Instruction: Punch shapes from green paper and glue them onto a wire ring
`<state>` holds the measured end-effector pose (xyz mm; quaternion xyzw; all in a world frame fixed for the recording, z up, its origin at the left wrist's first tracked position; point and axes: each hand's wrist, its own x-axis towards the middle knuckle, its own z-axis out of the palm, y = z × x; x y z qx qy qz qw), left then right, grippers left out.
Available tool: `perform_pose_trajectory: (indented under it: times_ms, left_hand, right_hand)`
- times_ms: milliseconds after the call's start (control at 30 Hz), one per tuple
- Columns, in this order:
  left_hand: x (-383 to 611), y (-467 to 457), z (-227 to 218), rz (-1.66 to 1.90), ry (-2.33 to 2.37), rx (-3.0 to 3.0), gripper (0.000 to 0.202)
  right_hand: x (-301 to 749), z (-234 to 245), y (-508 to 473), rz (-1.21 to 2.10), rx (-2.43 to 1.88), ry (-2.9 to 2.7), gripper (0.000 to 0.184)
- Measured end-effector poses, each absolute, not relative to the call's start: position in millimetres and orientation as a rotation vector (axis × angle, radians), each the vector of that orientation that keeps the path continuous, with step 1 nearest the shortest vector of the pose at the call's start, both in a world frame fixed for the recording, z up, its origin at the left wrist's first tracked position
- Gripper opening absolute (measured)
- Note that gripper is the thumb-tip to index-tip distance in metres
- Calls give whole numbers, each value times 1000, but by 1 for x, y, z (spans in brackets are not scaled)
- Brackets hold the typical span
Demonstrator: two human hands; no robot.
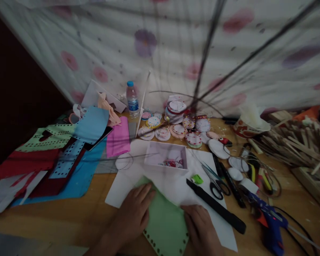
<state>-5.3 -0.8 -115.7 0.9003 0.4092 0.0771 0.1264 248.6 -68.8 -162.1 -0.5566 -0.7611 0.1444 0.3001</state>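
My left hand (134, 213) lies flat, fingers stretched out, on the left edge of a light green foam sheet (166, 222) with punched holes along its border. My right hand (201, 229) presses on the sheet's right side, fingers together and flat. The green sheet rests on a large white paper (173, 185) on the wooden table (77, 213). A long black tool (216, 206) lies just right of my right hand.
Scissors (214, 181), pens and a blue glue gun (268, 220) lie at the right. A small white box (166, 158), round craft pieces (178, 129) and a water bottle (132, 99) stand behind. Coloured foam sheets (69, 156) pile at the left; wooden sticks (296, 142) at the far right.
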Motion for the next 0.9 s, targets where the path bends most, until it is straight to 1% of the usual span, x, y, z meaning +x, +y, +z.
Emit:
perform_pose_trajectory:
  times_ms: [67,100,267,400,467,533,600,667,767,900]
  left_hand:
    - [3,5,-114,220,1182,2572,70]
    - [6,8,-113,219,1194,2552,72]
    - [18,22,-116,196,1261,2555,61]
    - [16,27,-124,193,1203,2632,64]
    - [12,27,-125,182,1166,2649,65]
    - [8,26,-126,182,1153,2645,65]
    - [6,22,-125,199,1173,2639,66]
    - [5,19,-125,219,1208,2639,67]
    - [7,18,-125,222,1217,2644,67]
    - [10,26,-125,221,1104,2636,68]
  right_hand:
    - [249,-160,-61,463,-1511,-1941,23]
    - [250,-159,-56,490,-1537,-1908,23]
    - [251,-158,-39,476,-1616,-1765,23]
    - [253,-159,-37,428,-1627,-1725,21]
    - [258,-157,-40,339,-1618,-1730,21]
    - [267,-153,-43,158,-1656,-1787,22]
    - [279,-149,-46,-40,-1778,-1859,25]
    - [291,-147,-46,-160,-1915,-1926,31]
    - [307,-148,-43,-237,-1971,-2045,34]
    - [320,-152,-36,-235,-1866,-2160,43]
